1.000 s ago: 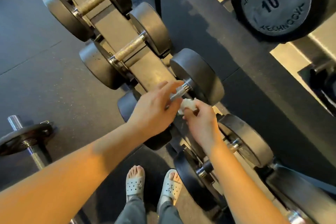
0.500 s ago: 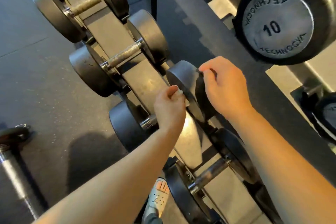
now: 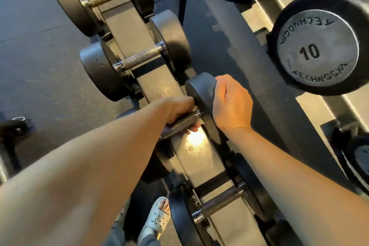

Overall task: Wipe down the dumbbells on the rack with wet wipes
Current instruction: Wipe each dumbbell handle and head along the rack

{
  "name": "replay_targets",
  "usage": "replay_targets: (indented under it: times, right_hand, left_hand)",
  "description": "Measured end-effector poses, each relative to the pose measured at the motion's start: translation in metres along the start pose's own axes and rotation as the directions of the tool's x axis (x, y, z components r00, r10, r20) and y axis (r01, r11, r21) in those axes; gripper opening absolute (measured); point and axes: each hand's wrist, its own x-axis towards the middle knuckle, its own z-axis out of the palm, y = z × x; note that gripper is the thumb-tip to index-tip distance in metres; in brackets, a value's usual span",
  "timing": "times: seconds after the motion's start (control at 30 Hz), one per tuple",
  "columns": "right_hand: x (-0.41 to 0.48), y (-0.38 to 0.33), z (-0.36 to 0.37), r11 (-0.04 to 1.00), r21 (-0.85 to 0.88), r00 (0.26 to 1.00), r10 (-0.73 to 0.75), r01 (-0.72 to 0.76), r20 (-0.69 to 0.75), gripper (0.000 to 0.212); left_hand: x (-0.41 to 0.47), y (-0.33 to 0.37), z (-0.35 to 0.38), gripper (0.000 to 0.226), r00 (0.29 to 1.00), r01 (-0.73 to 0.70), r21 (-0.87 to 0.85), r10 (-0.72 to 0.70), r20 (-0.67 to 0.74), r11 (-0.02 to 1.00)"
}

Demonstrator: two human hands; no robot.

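Dumbbell head (image 3: pixel 199 90) matt, seemingly rubber; handle (image 3: pixel 182 123) knurled metal; rack (image 3: pixel 199 163) glossy.

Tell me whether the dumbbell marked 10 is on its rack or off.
On: the 10 dumbbell lies in the pale rack tray, untouched.

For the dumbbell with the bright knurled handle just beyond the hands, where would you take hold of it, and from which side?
Probably the knurled handle, from above, with the fingers wrapped across the bar. It lies exposed over the rack beam, between the two heads. Those are wide, smooth discs seated low on either side of the beam, and they offer little to hold.
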Motion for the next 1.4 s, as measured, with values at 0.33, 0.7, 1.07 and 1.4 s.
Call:
replay_targets:
  times: [0.33,0.7,1.07,1.4]
  right_hand:
    - [-0.001,-0.001,-0.003,0.999,-0.039,1.000,-0.024,0.024,0.010,0.031]
    - [-0.002,0.001,-0.002,0.998,-0.043,0.999,-0.053,0.052,-0.013,0.029]
    - [-0.001,-0.003,0.000,0.991,-0.131,0.999,0.028,-0.031,-0.025,0.028]
    - [0.000,-0.003,0.000,0.986,-0.158,0.999,0.051,-0.053,-0.013,0.030]
  left_hand:
    - [0.010,-0.084,0.078,0.036,0.338,-0.232,0.812,0.828,-0.448,0.535]
    - [-0.005,-0.011,0.007,0.022,0.903,-0.236,0.464,0.369,-0.219,0.854]
    - [-0.004,-0.028,0.016,0.029,0.796,-0.230,0.679,0.535,-0.281,0.698]
    - [-0.012,-0.038,0.018,0.021,0.653,-0.324,0.759,0.714,-0.253,0.565]
